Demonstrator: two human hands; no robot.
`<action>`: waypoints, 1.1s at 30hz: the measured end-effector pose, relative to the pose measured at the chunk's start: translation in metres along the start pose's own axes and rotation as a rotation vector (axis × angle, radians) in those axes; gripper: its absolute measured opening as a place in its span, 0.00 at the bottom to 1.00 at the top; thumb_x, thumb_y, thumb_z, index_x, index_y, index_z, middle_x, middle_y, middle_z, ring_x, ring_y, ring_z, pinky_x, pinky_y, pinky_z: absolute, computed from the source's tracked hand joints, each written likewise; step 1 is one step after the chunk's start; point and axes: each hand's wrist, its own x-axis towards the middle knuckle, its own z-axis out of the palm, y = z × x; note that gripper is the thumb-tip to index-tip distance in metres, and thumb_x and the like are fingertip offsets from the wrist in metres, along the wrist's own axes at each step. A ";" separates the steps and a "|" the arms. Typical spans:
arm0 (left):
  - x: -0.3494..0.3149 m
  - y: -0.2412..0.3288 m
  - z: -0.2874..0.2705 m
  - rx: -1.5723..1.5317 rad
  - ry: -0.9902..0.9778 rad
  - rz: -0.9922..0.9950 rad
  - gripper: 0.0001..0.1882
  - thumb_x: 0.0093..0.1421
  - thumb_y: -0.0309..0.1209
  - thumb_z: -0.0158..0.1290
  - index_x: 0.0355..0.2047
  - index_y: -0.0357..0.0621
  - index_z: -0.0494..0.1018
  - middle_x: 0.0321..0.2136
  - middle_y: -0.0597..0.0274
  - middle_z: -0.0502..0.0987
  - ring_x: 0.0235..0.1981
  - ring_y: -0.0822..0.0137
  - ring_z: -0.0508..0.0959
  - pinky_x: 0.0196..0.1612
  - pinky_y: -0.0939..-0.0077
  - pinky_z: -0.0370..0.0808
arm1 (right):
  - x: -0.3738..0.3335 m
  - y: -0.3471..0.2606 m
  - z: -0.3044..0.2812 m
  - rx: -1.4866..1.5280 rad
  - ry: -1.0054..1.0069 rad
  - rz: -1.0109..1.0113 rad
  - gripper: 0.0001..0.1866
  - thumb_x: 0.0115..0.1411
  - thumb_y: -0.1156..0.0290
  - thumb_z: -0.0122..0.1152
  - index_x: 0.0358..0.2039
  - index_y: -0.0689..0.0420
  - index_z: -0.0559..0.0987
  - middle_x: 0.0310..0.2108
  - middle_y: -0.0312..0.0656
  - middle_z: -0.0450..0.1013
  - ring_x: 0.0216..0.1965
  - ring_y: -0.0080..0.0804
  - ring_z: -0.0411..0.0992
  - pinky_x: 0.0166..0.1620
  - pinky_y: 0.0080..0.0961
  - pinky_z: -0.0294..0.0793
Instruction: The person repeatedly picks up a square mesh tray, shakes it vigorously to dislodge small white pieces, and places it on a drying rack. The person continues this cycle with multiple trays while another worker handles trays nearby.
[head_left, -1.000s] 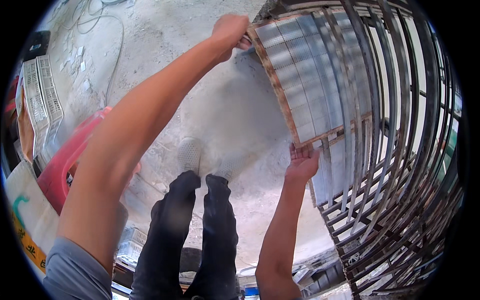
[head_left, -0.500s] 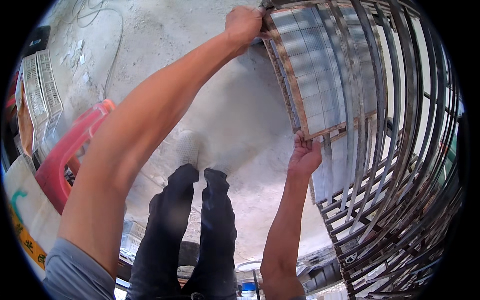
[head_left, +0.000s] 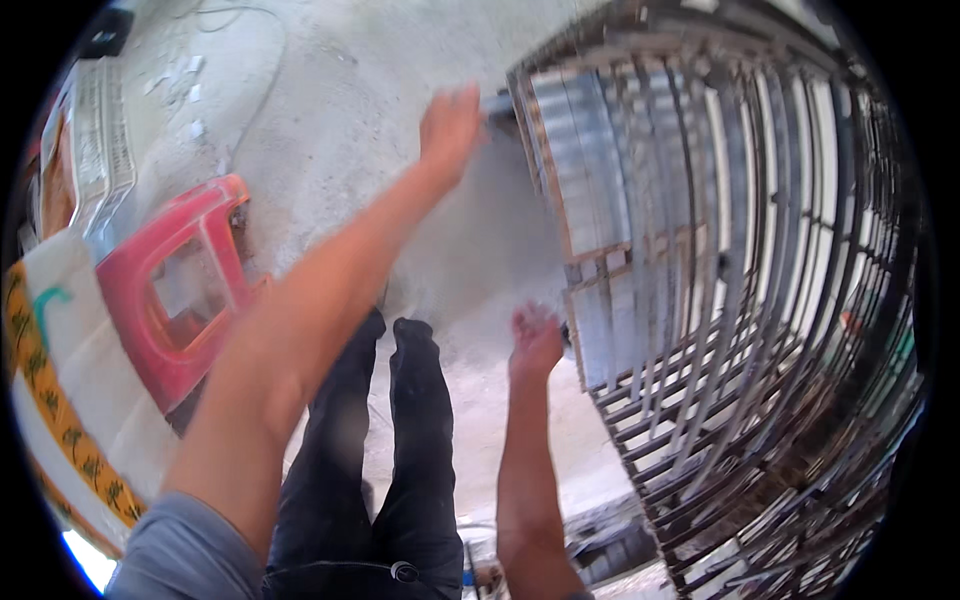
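Observation:
A flat tray of pale square tiles (head_left: 590, 165) with a brown, rusty-looking frame sits inside a rack of metal bars (head_left: 740, 260). My left hand (head_left: 450, 130) is off the tray, just left of the rack's upper corner, its fingers smeared by motion. Nothing shows in it. Lower down, my right hand (head_left: 535, 340) is held left of the rack's edge, palm side partly up, also blurred. No held thing shows in it. Another pale panel (head_left: 610, 335) lies behind the bars beside my right hand.
At the left are a red plastic stool (head_left: 185, 290), white plastic crates (head_left: 100, 150) and a pale sack with a yellow patterned band (head_left: 65, 400). A thin cable (head_left: 270, 90) and small white pieces lie on the dusty floor (head_left: 340, 130).
Both hands have let go of the framed tray and moved left, away from it. The tray now sits further inside the rack. The view has shifted, showing more of the stool.

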 end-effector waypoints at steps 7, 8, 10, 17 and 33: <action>-0.250 0.012 -0.105 0.042 0.027 -0.317 0.17 0.58 0.42 0.43 0.34 0.37 0.67 0.27 0.57 0.75 0.19 0.71 0.72 0.19 0.79 0.68 | -0.150 -0.003 0.011 -0.412 -0.295 0.213 0.20 0.59 0.66 0.44 0.47 0.67 0.63 0.38 0.52 0.70 0.31 0.36 0.72 0.36 0.29 0.74; -0.284 0.024 -0.120 0.020 0.028 -0.355 0.17 0.58 0.41 0.43 0.33 0.37 0.68 0.27 0.58 0.75 0.19 0.71 0.73 0.19 0.79 0.68 | -0.167 -0.005 0.014 -0.490 -0.416 0.239 0.20 0.59 0.67 0.43 0.49 0.66 0.63 0.39 0.52 0.69 0.32 0.36 0.72 0.37 0.29 0.74; -0.348 0.046 -0.151 -0.033 0.057 -0.403 0.16 0.58 0.39 0.43 0.33 0.38 0.69 0.26 0.59 0.75 0.19 0.72 0.73 0.19 0.80 0.68 | -0.198 -0.011 0.016 -0.629 -0.620 0.276 0.19 0.58 0.67 0.45 0.46 0.67 0.64 0.36 0.51 0.70 0.30 0.36 0.72 0.35 0.29 0.73; -0.517 0.053 -0.223 -0.363 0.510 -0.387 0.16 0.59 0.39 0.43 0.33 0.38 0.70 0.26 0.58 0.75 0.20 0.72 0.73 0.20 0.81 0.68 | -0.267 -0.039 -0.009 -1.138 -0.974 0.284 0.14 0.55 0.70 0.51 0.37 0.68 0.71 0.29 0.49 0.72 0.24 0.34 0.71 0.27 0.27 0.72; -0.719 -0.055 -0.386 -1.097 1.063 -0.146 0.13 0.57 0.35 0.42 0.32 0.38 0.69 0.23 0.56 0.74 0.16 0.69 0.71 0.18 0.78 0.67 | -0.490 0.124 -0.050 -1.872 -1.550 0.098 0.14 0.58 0.71 0.46 0.41 0.68 0.70 0.34 0.50 0.72 0.31 0.31 0.72 0.33 0.23 0.74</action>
